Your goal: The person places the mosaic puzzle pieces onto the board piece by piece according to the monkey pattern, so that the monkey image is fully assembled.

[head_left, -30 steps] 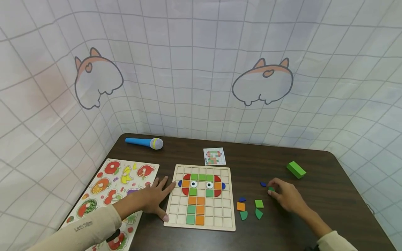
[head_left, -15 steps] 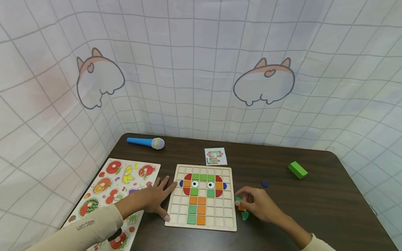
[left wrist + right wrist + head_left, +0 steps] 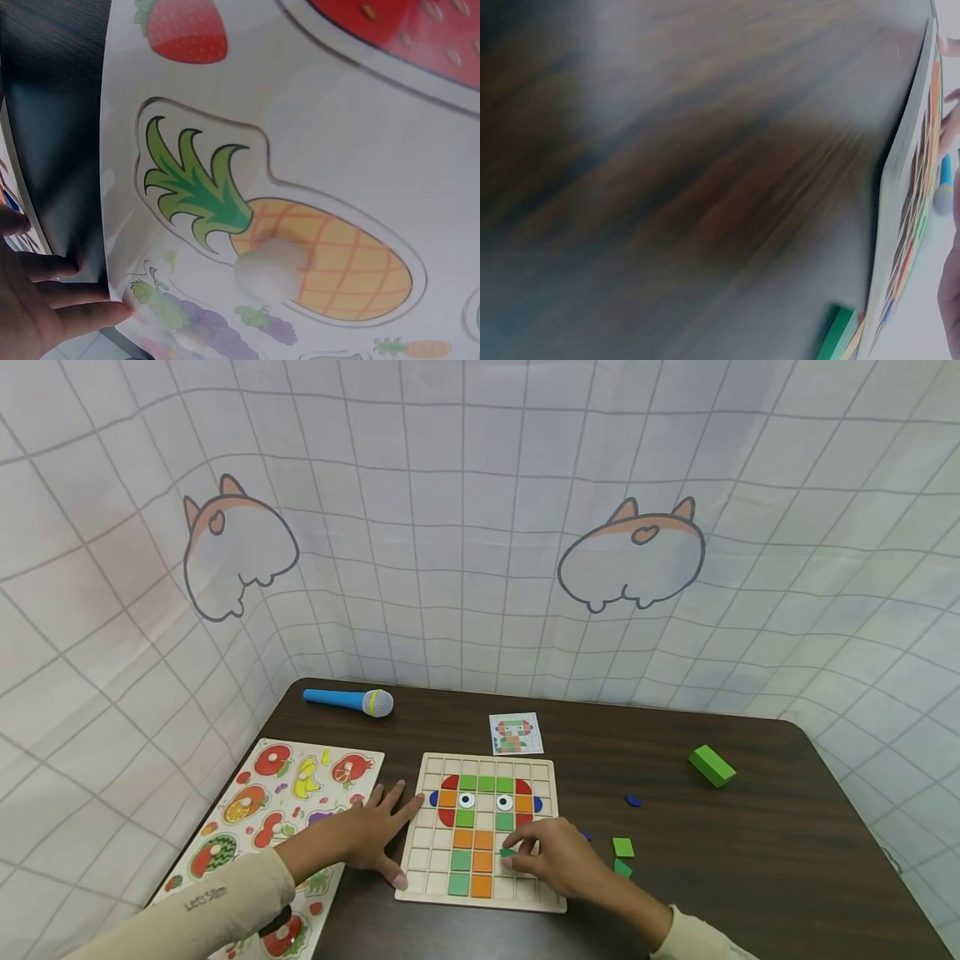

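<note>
The wooden grid board (image 3: pixel 516 897) lies on the table with red, orange, green and blue pieces and two eye pieces set in its cells. My left hand (image 3: pixel 373 831) rests at its left edge, fingers spread, also seen in the left wrist view beside the fruit puzzle. Over the board's lower right cells, my right hand (image 3: pixel 558 856) pinches a small green tile (image 3: pixel 508 852) between thumb and fingers; its full outline is hidden. Right of the board lie a light green square (image 3: pixel 622 847), a darker green piece (image 3: pixel 622 867) and a blue piece (image 3: pixel 633 801).
A fruit puzzle board (image 3: pixel 255 835) lies at the left. Behind the grid board is a small pattern card (image 3: pixel 516 734). A toy microphone (image 3: pixel 348 701) lies at the back left and a green block (image 3: pixel 712 766) at the right. Gridded curtains surround the table.
My right hand has taken a green tile from the right side of the table and carried it left over the board. My left hand stays put.
</note>
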{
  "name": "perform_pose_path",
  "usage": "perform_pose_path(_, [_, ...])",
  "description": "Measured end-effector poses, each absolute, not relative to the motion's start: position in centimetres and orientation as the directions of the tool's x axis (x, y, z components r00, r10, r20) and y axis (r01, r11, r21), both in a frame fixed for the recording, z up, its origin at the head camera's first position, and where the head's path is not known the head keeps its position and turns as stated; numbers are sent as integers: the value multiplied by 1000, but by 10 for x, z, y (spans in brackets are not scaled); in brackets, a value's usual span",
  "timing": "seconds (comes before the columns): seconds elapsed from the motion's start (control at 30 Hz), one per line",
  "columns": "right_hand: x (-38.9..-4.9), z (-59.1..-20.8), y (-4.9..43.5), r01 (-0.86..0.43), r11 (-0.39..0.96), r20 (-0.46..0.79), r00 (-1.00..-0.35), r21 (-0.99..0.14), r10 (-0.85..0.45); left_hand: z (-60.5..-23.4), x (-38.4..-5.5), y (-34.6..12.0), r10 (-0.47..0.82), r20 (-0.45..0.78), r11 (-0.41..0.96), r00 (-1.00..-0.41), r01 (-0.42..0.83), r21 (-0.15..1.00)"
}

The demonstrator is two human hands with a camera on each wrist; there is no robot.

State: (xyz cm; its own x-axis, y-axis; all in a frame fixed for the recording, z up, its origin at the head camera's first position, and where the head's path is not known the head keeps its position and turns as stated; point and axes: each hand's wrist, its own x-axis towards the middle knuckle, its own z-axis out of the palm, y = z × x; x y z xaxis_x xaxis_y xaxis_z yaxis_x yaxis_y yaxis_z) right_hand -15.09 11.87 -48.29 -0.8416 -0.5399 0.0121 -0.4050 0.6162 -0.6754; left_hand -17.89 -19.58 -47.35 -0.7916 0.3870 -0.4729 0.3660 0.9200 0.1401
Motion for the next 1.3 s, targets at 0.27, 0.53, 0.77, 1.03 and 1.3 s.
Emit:
perform_pose_path(0.27, [-152,-487,106,-376,680,-57,-850,-630,-523,-476,-180,-196,383,-485,921,-786,365,136])
perform_pose_path(0.53, [-151,-491,110,-339,671,-86,-853,-659,-515,-475,-177,-197,389,-466,920,-795,363,150])
perform_pose_path(0.77, [-151,-490,113,-343,673,-96,-846,-655,-524,-474,-177,-197,393,-469,918,-791,361,161])
perform_pose_path(1.03, [-150,-490,110,-375,687,-52,-856,-622,-514,-473,-177,-196,396,-468,917,-790,363,164])
perform_pose_path(1.3, [-152,-486,114,-391,712,-44,-860,-583,-509,-473,-178,-197,401,-464,915,-790,365,169])
